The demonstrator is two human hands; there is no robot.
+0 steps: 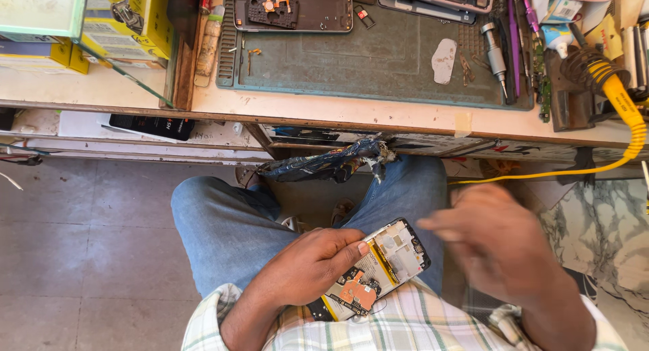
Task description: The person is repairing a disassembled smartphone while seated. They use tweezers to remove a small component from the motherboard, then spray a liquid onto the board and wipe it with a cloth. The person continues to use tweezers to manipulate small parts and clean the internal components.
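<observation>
Bare circuit board and orange flex show on the opened phone (372, 270), back cover off, lying over my lap beside the right thigh. My left hand (307, 270) grasps it along one long edge, thumb across the board side. I judge it light, stiff and fragile, best held by the frame edges. My right hand (497, 246) is blurred; I cannot tell its grip.

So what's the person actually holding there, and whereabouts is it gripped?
The left hand holds an opened phone, its back cover off, gripped along its left edge and lower end. The right hand is blurred beside it and seems to hold nothing.
</observation>
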